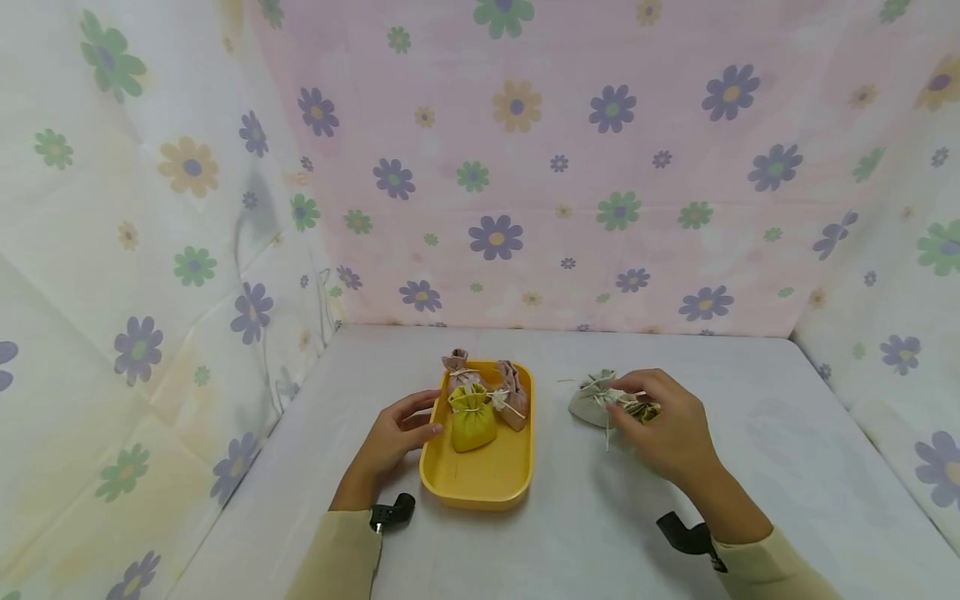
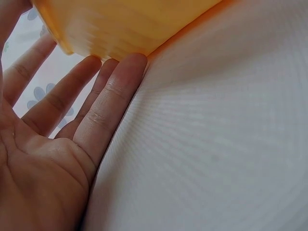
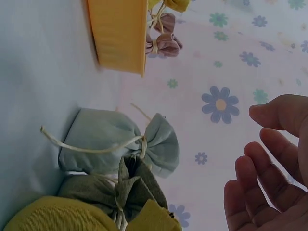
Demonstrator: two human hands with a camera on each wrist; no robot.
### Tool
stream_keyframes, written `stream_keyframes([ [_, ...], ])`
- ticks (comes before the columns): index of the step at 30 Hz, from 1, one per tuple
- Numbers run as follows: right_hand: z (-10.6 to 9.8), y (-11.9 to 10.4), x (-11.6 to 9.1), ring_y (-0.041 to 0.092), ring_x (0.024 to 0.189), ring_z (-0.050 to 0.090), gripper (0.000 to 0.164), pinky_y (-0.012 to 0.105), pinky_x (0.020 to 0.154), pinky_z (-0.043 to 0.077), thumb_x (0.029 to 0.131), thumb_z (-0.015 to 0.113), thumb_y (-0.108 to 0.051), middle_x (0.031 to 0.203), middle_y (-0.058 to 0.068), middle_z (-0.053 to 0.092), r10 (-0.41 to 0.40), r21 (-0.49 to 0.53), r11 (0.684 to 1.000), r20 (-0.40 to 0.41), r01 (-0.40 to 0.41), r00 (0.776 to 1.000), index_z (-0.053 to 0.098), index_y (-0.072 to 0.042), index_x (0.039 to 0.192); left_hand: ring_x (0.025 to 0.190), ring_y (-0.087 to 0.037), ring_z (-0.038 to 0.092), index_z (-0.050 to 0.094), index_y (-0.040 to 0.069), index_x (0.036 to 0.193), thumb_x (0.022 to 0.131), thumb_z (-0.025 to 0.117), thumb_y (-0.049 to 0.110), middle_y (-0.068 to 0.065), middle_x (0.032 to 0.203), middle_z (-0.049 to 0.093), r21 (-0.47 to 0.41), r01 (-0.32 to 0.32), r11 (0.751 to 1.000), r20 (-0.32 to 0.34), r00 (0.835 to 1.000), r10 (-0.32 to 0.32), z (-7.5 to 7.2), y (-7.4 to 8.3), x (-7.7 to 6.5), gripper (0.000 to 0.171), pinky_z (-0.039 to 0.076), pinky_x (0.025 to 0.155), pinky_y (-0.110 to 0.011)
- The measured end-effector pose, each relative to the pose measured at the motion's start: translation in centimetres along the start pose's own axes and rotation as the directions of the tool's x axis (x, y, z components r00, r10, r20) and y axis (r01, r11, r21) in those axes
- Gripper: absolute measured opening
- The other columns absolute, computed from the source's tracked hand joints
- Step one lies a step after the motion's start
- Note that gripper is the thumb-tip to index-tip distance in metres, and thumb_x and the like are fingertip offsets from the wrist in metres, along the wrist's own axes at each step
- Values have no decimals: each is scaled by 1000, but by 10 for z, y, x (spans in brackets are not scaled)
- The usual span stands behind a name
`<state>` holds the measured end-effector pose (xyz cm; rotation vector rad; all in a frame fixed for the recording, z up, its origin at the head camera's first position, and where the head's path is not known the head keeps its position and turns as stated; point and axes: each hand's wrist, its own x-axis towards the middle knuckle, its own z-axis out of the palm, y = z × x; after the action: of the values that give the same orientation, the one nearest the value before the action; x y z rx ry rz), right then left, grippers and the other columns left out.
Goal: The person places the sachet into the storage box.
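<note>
A yellow tray [image 1: 480,485] stands on the table with a bright yellow drawstring pouch [image 1: 473,428] and two dusty-pink pouches [image 1: 513,403] inside. At the tray's left side is my left hand [image 1: 396,433], its fingertips touching the outer wall, as the left wrist view shows. My right hand [image 1: 673,429] hovers by a group of pouches to the right, thumb and fingers apart and holding nothing. That group has a pale grey-green pouch [image 3: 101,137], a dark olive-grey pouch [image 3: 86,190] and a mustard pouch [image 3: 55,214], side by side. In the head view the hand partly hides them.
A white table [image 1: 795,467] extends around the tray. Flowered cloth [image 1: 555,200] hangs at the back and along both sides. The pouches carry loose pale cords, one cord [image 3: 82,148] sticking out from the grey-green pouch.
</note>
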<state>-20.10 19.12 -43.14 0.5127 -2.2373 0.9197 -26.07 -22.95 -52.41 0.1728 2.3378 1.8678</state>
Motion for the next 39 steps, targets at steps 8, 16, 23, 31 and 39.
stream_keyframes([
  [8, -14, 16, -10, 14, 97, 67, 31, 4, 85, 45, 78, 89, -6, 106, -2, 72, 76, -59, 995, -23, -77, 997, 75, -12, 105, 133, -30, 60, 61, 38, 139, 88, 83, 30, 0, 149, 56, -1, 1, 1000, 16, 1000, -1, -2, -1, 0, 56, 59, 100, -42],
  [16, -27, 35, -22, 16, 101, 64, 31, 8, 86, 43, 81, 87, -10, 110, -1, 72, 177, -98, 979, -19, -178, 984, 75, -15, 109, 132, -29, 60, 62, 36, 139, 88, 84, 30, 0, 149, 57, -1, -8, 1000, 9, 1000, 8, -1, -2, 0, 56, 59, 99, -41],
  [23, -35, 46, -32, 21, 106, 62, 35, 9, 86, 41, 82, 88, -17, 120, 3, 69, 255, -117, 960, -5, -254, 967, 74, -16, 114, 132, -30, 60, 62, 38, 139, 88, 84, 32, 1, 149, 57, 10, -13, 1000, 5, 1000, 13, -2, -2, 0, 55, 58, 101, -42],
  [31, -39, 52, -39, 29, 113, 61, 42, 10, 83, 45, 90, 82, -37, 128, 9, 64, 417, -127, 906, 101, -404, 903, 69, -14, 123, 134, -32, 59, 61, 38, 140, 88, 83, 34, 0, 150, 56, 25, -18, 1000, 12, 1000, 18, -2, -3, 1, 56, 58, 102, -44],
  [39, -33, 59, -47, 7, 105, 60, 46, 8, 80, 50, 91, 80, -39, 122, 7, 69, 470, -97, 883, 136, -460, 872, 67, -12, 126, 134, -33, 59, 61, 36, 140, 88, 84, 33, -1, 151, 56, 26, -16, 1000, 14, 1000, 16, -2, 0, -1, 57, 58, 102, -44],
])
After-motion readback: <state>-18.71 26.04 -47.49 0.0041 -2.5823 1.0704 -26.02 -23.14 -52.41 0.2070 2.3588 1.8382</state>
